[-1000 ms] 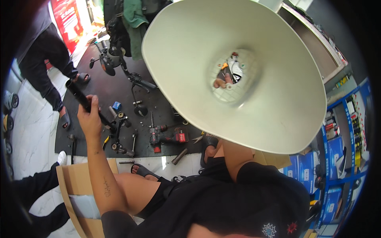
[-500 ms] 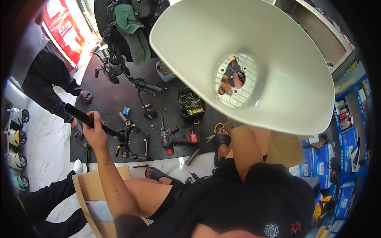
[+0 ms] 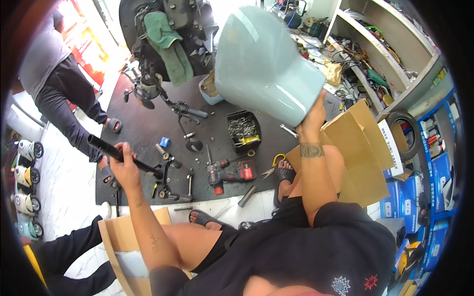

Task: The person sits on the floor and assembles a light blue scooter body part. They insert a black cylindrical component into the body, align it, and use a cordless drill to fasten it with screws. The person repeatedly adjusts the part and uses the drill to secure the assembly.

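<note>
My left hand (image 3: 126, 167) is wrapped round a long black tube (image 3: 98, 145), which rises at a slant from a metal fork assembly (image 3: 170, 170) resting on the dark mat. My right hand (image 3: 314, 118) grips the narrow end of a glossy grey-blue plastic shell (image 3: 264, 69), held up with its wide part toward the upper left. Some of the right fingers are hidden behind the shell. Below it, a red and black cordless drill (image 3: 229, 172) lies on the mat. Near my right foot are yellow-handled scissors (image 3: 277, 160).
A black bin of screws (image 3: 243, 129) stands mid-mat, a handlebar assembly (image 3: 182, 106) left of it. Open cardboard boxes (image 3: 358, 148) flank my legs. At the right are shelves (image 3: 395, 39) and blue boxes (image 3: 409, 207). Another person (image 3: 59, 89) stands at the far left.
My right hand has turned the shell over and brought it left, so its grey-blue outside replaces the pale hollow inside. The left hand keeps its grip on the tube.
</note>
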`<act>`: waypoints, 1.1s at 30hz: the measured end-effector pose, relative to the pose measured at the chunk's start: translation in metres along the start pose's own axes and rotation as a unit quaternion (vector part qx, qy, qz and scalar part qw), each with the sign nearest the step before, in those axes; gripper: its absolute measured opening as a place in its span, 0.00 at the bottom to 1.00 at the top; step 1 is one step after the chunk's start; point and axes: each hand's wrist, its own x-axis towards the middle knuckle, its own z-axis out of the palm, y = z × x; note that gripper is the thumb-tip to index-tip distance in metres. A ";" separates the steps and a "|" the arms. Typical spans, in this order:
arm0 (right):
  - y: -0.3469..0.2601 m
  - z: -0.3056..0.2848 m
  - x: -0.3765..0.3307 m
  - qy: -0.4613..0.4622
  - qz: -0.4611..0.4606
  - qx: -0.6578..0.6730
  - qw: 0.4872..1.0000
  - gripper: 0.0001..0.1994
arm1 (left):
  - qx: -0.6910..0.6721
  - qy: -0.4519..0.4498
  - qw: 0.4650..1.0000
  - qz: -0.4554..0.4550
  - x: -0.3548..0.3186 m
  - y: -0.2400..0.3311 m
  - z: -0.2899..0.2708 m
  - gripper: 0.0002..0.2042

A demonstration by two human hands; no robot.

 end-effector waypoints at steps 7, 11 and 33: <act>0.014 0.023 0.052 -0.039 -0.084 -0.541 0.836 0.36 | -0.001 0.009 1.000 0.013 0.000 0.003 0.002 0.08; 0.013 0.036 0.111 -0.120 0.111 -0.467 0.869 0.31 | 0.006 0.003 1.000 0.006 0.002 0.003 0.000 0.08; -0.188 0.225 0.059 -0.443 -0.324 -0.621 0.560 0.40 | -0.065 0.041 0.995 -0.065 -0.003 0.020 0.007 0.18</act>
